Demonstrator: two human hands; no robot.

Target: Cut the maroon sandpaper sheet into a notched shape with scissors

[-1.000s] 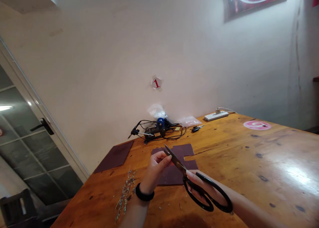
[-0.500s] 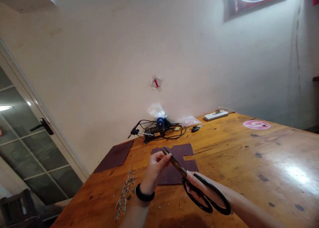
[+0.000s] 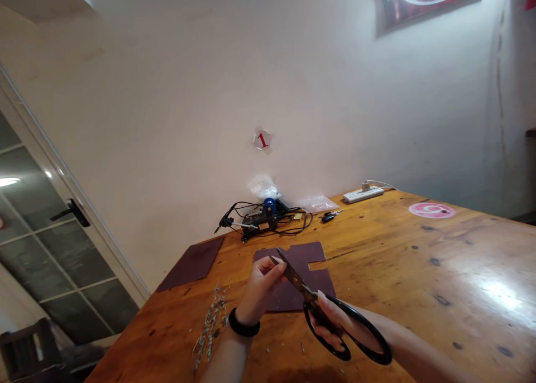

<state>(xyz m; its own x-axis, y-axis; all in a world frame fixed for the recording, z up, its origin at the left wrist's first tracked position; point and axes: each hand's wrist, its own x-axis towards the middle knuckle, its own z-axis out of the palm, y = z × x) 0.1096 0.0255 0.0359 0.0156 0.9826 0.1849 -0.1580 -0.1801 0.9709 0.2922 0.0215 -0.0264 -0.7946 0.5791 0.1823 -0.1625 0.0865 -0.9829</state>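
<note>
Black-handled scissors point(image 3: 295, 279) are in my right hand point(image 3: 333, 321), whose fingers pass through the loops; the blades point up and left, slightly parted. My left hand point(image 3: 264, 282), with a black band round its wrist, is closed in a pinch beside the blade tips. What it pinches is too small to make out. Beneath both hands lies a dark maroon sheet point(image 3: 312, 253) with a notch in its right side. A pile of small silvery pieces point(image 3: 209, 324) rests on the wooden table point(image 3: 377, 249), left of my left forearm.
Toward the wall are a tangle of black cables and a device point(image 3: 266, 218), a clear plastic bag point(image 3: 318, 203), keys point(image 3: 330, 216) and a white power strip point(image 3: 363, 194). Another maroon sheet point(image 3: 192, 264) lies left; a pink round sticker point(image 3: 431, 210) is right.
The scissors have opened wider, their handles and blades farther apart. My right fingers have spread with the loops. My left hand has hardly moved.
</note>
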